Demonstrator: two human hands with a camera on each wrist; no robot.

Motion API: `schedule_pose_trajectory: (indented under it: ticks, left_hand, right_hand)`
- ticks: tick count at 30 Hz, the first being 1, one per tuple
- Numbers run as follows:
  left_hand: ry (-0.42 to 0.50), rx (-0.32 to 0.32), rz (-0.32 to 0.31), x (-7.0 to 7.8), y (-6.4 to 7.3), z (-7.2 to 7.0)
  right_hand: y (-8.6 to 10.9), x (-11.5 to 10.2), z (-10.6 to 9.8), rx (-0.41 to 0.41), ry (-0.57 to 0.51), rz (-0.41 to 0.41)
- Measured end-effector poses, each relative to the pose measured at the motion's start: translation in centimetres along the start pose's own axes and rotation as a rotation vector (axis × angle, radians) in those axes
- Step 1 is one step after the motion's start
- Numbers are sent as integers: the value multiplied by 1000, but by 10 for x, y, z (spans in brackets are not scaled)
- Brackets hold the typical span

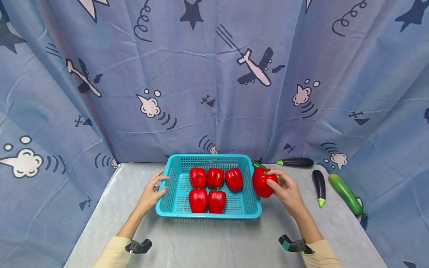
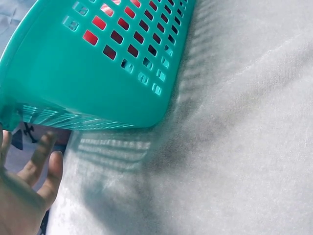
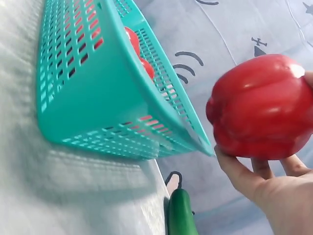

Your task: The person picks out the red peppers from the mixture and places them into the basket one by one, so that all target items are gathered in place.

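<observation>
A turquoise plastic basket (image 1: 209, 216) stands on the table with several red bell peppers (image 1: 198, 201) in two rows inside. My right hand (image 1: 286, 191) grips another red bell pepper (image 1: 261, 182) at the basket's right rim. In the right wrist view this bell pepper (image 3: 264, 107) is up off the table, thumb on one side and fingers on the other. At the basket's left end is my left hand (image 1: 152, 191), its fingers spread and fingertips right at the rim. The left wrist view shows that hand (image 2: 24, 196) beside the basket's outer wall (image 2: 93, 83).
On the right of the table lie two dark eggplants (image 1: 296, 162) and a long green cucumber (image 1: 345, 193). Another green vegetable (image 1: 257, 164) shows partly behind the held pepper. A patterned blue curtain (image 1: 214, 93) hangs along the table's back and sides.
</observation>
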State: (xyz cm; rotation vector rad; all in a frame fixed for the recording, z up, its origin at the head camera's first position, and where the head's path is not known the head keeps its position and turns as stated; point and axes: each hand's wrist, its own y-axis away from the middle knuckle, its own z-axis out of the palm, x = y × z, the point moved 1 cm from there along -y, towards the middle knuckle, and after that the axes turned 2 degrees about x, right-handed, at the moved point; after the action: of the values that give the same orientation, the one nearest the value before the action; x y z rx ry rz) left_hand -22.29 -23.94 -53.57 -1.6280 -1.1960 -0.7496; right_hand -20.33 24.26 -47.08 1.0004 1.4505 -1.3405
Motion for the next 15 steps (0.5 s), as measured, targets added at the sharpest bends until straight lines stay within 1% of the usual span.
schedule_pose_trajectory:
  ticks: [4, 7, 12, 15]
  left_hand:
    - [-4, 2, 29, 0, 1, 0]
    - [-11, 6, 41, 1, 1, 0]
    - [-9, 6, 29, 0, 0, 0]
    - [-6, 6, 27, -1, 0, 0]
  right_hand:
    - [-3, 0, 9, 3, -11, -7]
    - [-6, 1, 14, 6, 9, -24]
    - [-8, 3, 22, -42, 37, -55]
    - [-9, 4, 27, -57, 64, -65]
